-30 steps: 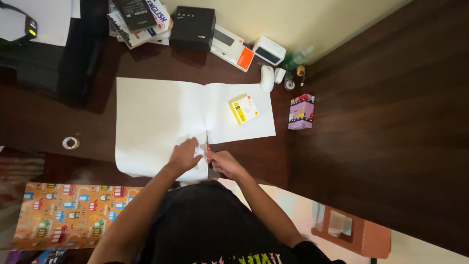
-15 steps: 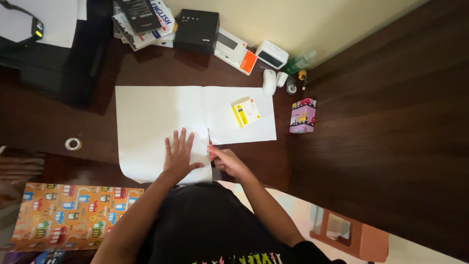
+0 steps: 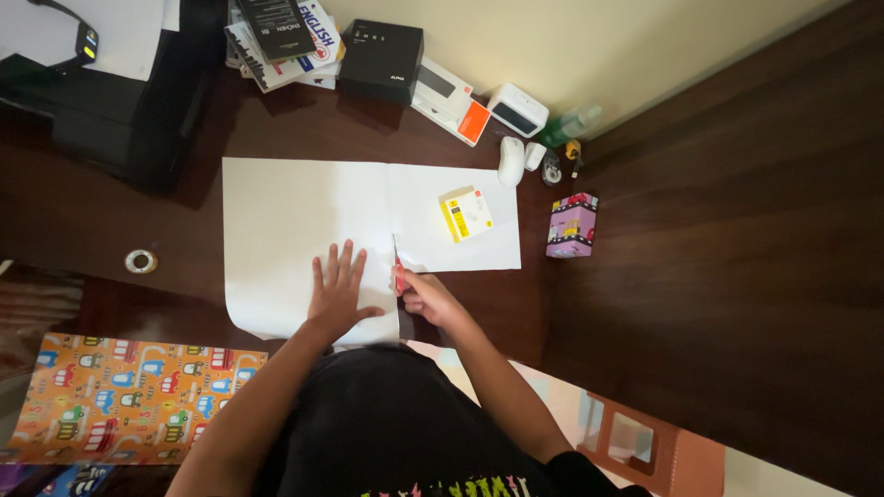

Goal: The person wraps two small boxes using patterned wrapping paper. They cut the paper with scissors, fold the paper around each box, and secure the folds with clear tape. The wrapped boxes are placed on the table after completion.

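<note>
A large white paper sheet (image 3: 295, 221) lies on the dark wooden desk (image 3: 83, 230). My left hand (image 3: 336, 290) presses flat on the sheet's near part, fingers spread. My right hand (image 3: 428, 296) grips red-handled scissors (image 3: 397, 262) whose blades point away from me along a cut line in the sheet. To the right of the cut, a smaller section of paper (image 3: 456, 244) carries a small yellow and white box (image 3: 465, 213).
A pink patterned box (image 3: 572, 225) stands right of the paper. Books (image 3: 285, 32), a black box (image 3: 382, 49), a white and orange box (image 3: 448, 95), a mouse (image 3: 510, 160) and small items line the wall. A tape roll (image 3: 140, 261) lies left; colourful wrapping paper (image 3: 129, 396) lies lower left.
My left hand went from bunched at the paper's edge to flat with spread fingers. The scissors moved farther up the cut.
</note>
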